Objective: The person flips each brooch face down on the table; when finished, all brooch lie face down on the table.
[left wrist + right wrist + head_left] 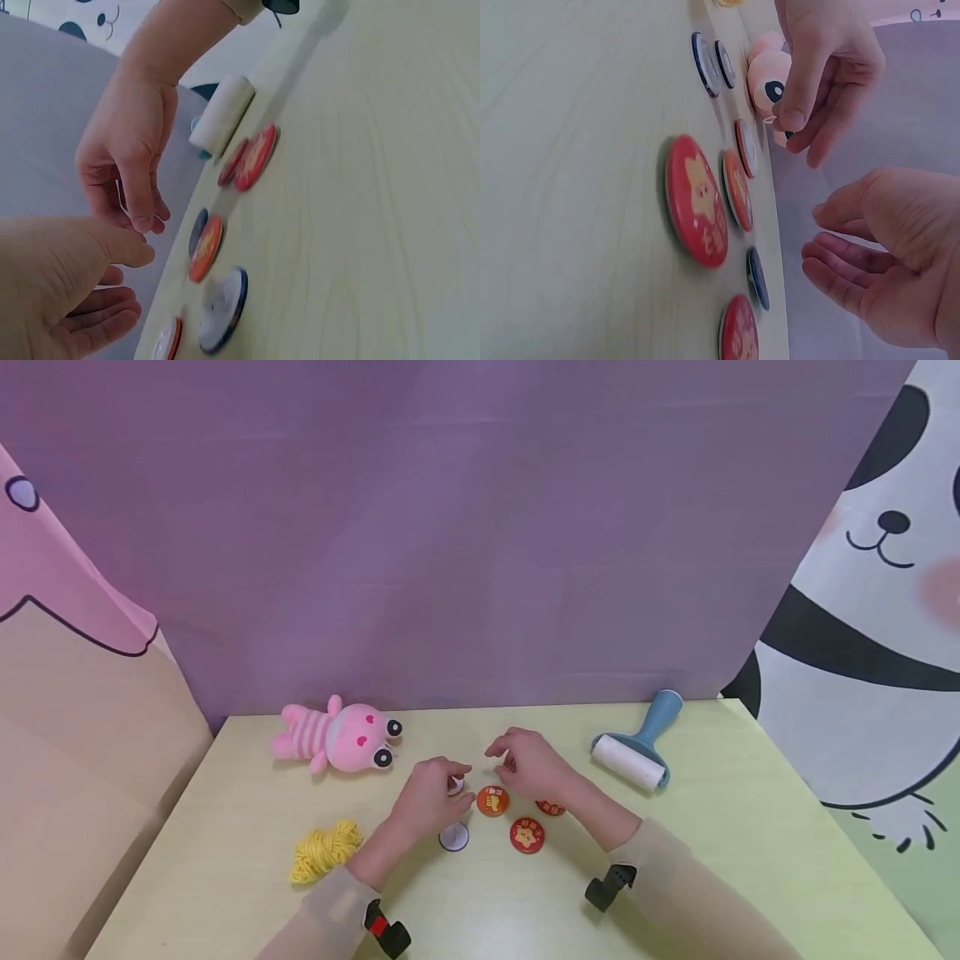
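My left hand (432, 795) hovers over the left side of a group of round badges, fingers loosely bent and holding nothing. Across from it, my right hand (532, 763) hangs above the far right of the group, also holding nothing. Between and below them lie an orange badge (492, 801), a red badge with a yellow star (527, 836) and a white-faced badge (453, 837). The right wrist partly covers another red badge (551, 808) in the head view. In the right wrist view, a dark blue badge (757, 279) and a red-rimmed white badge (746, 148) also appear.
A pink striped plush toy (337, 735) lies at the back left of the table (735, 860). Nearer, left of my left forearm, sits a yellow rope bundle (326, 852). On the right lies a lint roller (633, 760) with a blue handle. A purple backdrop (465, 543) rises behind.
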Available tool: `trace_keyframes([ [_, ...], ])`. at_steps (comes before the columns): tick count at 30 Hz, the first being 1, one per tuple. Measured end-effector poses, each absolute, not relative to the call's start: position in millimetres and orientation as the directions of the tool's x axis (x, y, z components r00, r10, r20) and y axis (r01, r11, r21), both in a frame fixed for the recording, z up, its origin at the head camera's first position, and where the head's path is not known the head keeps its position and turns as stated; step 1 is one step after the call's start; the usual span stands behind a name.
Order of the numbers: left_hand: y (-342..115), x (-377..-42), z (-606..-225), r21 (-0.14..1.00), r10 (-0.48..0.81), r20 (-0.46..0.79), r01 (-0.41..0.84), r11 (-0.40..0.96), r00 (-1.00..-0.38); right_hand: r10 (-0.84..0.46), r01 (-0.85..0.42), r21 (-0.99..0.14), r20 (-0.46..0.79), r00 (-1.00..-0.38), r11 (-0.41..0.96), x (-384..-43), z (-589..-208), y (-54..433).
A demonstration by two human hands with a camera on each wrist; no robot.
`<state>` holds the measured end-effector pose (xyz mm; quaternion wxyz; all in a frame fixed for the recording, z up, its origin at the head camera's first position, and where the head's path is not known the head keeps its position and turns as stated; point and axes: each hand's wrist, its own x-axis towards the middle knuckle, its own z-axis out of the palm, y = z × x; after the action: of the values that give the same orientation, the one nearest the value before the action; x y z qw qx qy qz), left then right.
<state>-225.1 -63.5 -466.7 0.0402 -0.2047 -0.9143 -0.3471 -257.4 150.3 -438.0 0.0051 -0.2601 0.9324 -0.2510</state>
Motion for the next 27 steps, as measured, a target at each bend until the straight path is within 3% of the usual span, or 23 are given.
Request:
trace_keyframes([
  [15,-47.6,-220.0,-475.6,0.634,0.396,0.139,0.389,0.669,-0.908,-0.558,-0.526,-0.439,0.064,-0.827,0.729,-242.6,-448.2,168.1],
  [27,-40.8,-220.7,-481.8,0.567,0.418,0.119,0.407,0.716,-0.901,-0.53,-0.479,-0.462,0.022,-0.848,0.746,-235.3,-453.2,165.3],
])
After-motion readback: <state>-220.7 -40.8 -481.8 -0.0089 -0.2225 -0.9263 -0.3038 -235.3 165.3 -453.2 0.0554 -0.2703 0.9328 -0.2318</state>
